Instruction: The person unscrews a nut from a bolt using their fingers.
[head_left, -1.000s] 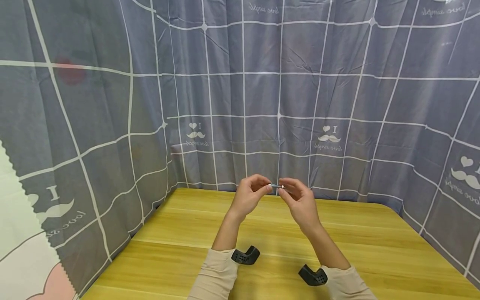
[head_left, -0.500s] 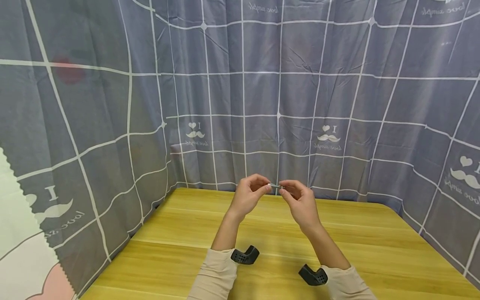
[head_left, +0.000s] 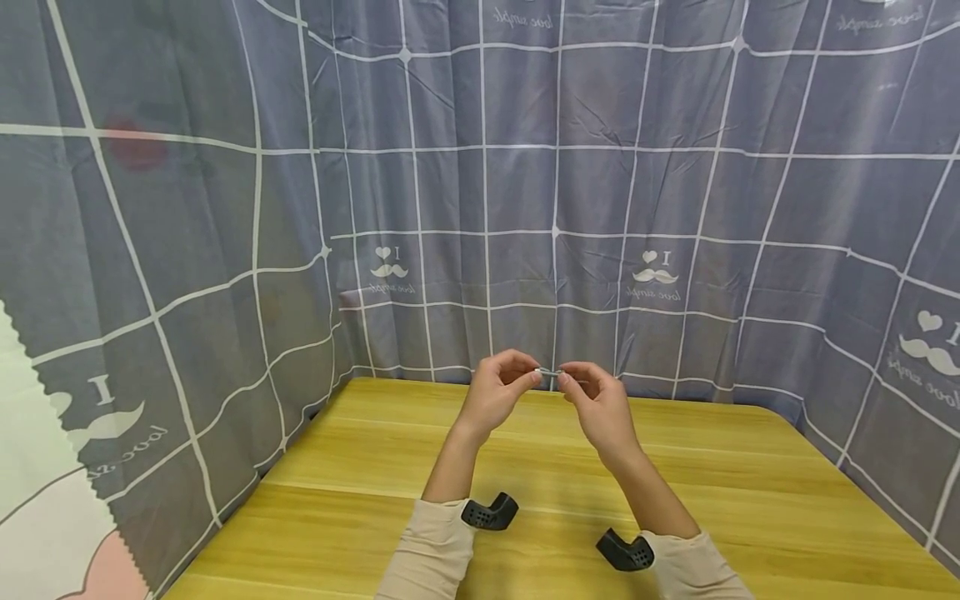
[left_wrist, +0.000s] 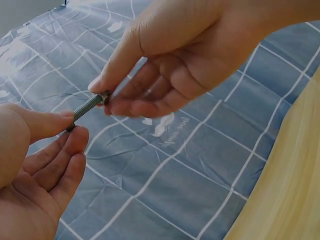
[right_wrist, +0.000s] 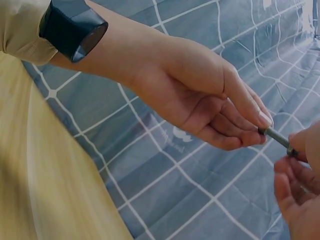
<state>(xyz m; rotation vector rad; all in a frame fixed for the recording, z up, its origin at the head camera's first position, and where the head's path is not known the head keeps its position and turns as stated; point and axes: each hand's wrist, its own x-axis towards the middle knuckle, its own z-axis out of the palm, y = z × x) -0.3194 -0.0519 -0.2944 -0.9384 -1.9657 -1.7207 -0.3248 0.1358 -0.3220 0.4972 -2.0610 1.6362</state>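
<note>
A grey threaded bolt (left_wrist: pixel 87 109) is held level in the air between both hands, above the far edge of the table. My left hand (head_left: pixel 491 393) pinches its head end between thumb and fingertips; the head is mostly covered. At the other end sits a small hex nut (right_wrist: pixel 291 151), pinched by the thumb and index finger of my right hand (head_left: pixel 606 408). Bare thread shows between the two sets of fingertips. In the left wrist view, the right hand's other fingers curl loosely below the nut (left_wrist: pixel 104 97).
Below the arms lies a yellow wood-grain table (head_left: pixel 540 500). Grey curtains (head_left: pixel 517 192) with white grid lines surround it at the back and sides. Each sleeved forearm carries a black wrist mount, one on the left (head_left: pixel 491 511) and one on the right (head_left: pixel 626 551).
The right thumb and index finger have shifted slightly at the nut, which now shows less in the head view. The left hand keeps its hold on the bolt, almost still.
</note>
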